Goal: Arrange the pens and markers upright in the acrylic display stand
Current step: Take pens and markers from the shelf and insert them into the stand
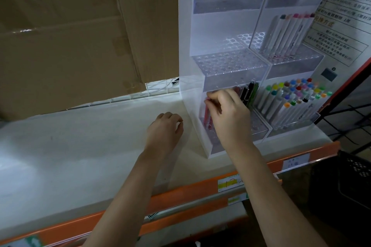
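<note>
The printed notice (341, 26) leaning at the right, behind the acrylic display stand (186, 46), carries lines of East Asian characters, most too blurred to read; the figure "1000" shows in its upper lines, and an orange heading lower down cannot be made out with certainty. The price labels (230, 184) on the orange shelf edge (180, 196), yellow-and-white and white, bear marks too small to read.
</note>
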A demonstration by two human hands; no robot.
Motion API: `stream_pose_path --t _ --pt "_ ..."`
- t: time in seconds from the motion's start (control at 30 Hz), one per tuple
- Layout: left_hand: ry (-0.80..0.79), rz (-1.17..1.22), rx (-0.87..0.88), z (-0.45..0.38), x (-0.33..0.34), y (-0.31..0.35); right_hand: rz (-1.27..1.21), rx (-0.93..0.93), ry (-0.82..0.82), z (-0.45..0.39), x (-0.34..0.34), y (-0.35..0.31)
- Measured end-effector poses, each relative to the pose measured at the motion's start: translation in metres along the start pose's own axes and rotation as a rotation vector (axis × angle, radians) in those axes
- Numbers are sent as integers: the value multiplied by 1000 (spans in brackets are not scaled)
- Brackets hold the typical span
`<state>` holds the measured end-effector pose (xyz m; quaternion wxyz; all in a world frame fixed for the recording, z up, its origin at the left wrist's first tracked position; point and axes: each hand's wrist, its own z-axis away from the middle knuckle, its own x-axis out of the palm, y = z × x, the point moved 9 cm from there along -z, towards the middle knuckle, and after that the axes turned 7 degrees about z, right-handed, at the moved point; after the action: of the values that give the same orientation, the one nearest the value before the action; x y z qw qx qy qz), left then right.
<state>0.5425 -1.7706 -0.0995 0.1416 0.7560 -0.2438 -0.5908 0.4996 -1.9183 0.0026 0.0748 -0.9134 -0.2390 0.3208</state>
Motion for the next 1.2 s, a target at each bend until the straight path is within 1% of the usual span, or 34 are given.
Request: stream_pose_path --t 0.3,0.67,0.8,1.2 --pt "8 11 6 2 0 -2 91 -44 25 1 0 -3" --pt "19 41 17 4 -2 -3 60 -23 20 2 4 2" --pt "18 44 17 3 -3 -3 61 -47 46 2 4 0" --pt "25 52 13 3 -1 -5 41 -61 59 6 0 3"
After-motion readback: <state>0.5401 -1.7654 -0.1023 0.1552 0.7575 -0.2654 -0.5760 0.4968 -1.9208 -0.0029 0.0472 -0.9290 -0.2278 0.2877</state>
